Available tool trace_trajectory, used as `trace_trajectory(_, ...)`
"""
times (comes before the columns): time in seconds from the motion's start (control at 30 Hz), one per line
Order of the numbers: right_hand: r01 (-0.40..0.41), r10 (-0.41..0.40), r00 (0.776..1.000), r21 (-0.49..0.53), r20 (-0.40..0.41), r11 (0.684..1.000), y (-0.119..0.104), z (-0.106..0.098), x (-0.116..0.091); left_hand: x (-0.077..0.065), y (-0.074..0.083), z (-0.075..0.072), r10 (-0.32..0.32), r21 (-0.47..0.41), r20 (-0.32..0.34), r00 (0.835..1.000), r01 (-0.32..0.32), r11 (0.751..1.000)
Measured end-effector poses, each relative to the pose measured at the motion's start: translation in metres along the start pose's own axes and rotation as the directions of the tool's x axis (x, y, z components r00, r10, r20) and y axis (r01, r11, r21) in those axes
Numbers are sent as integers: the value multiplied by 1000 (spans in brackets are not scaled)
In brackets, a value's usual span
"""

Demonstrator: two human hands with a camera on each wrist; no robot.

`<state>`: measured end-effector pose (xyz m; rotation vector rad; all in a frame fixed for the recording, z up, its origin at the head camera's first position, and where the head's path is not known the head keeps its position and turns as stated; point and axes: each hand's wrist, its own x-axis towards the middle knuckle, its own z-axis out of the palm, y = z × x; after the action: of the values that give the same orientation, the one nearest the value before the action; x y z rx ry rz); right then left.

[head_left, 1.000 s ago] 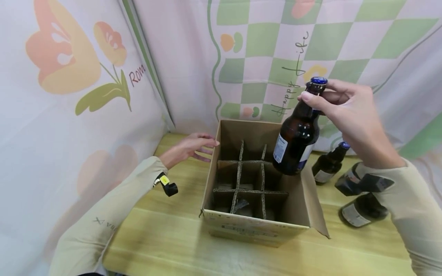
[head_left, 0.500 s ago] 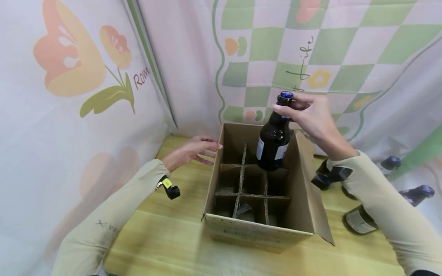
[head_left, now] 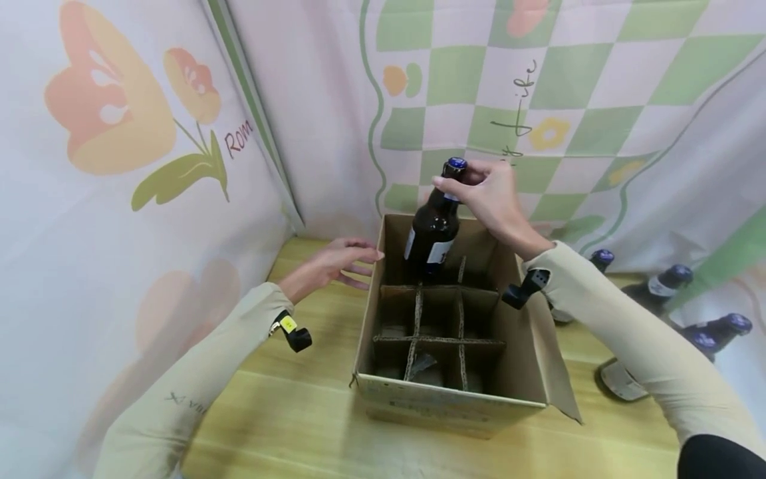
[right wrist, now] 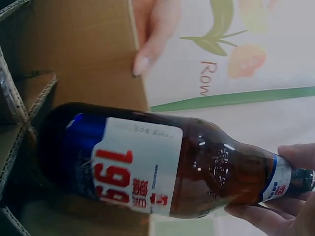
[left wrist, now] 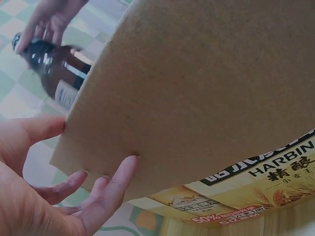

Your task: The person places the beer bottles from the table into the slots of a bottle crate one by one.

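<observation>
My right hand (head_left: 493, 199) grips a brown glass beer bottle (head_left: 433, 233) by its neck, thumb on the near side. The bottle has a blue cap and a white and blue label (right wrist: 142, 167) with red print. It leans slightly over the back-left part of an open cardboard box (head_left: 443, 399), its base down inside the walls. Corrugated dividers (head_left: 439, 340) split the box into several compartments. My left hand (head_left: 332, 266) rests at the box's left wall, thumb tip at the top edge and fingers touching the outer face, as the left wrist view shows.
More blue-capped bottles (head_left: 655, 291) stand on the wooden table (head_left: 287, 412) to the right, partly behind my right sleeve (head_left: 628, 332). A box flap (head_left: 553, 372) hangs out on the right. Clear plastic (head_left: 421, 362) lies in a front compartment. Printed curtains (head_left: 323, 100) hang behind and left.
My right hand has carried the bottle leftward across the box, from above its right side to the back-left compartment, with the base now lower. The left hand stays at the left wall.
</observation>
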<state>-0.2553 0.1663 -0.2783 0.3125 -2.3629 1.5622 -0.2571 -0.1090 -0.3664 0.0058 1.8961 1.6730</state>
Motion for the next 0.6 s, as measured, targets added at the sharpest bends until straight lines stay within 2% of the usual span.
trace_trajectory(0.27, 16, -15, 1000, -81, 12, 997, 4, 24, 8, -3, -1, -1, -3, 9, 8, 1000, 3, 1000)
trace_trajectory(0.43, 12, -11, 1000, -67, 12, 998, 3, 26, 7, -2, -1, 1, 0, 5, 9, 1000, 0, 1000)
trace_trajectory(0.6, -47, 49, 998, -57, 30, 997, 5, 23, 12, 0, -1, 2, 4, 5, 19, 1000, -4, 1000)
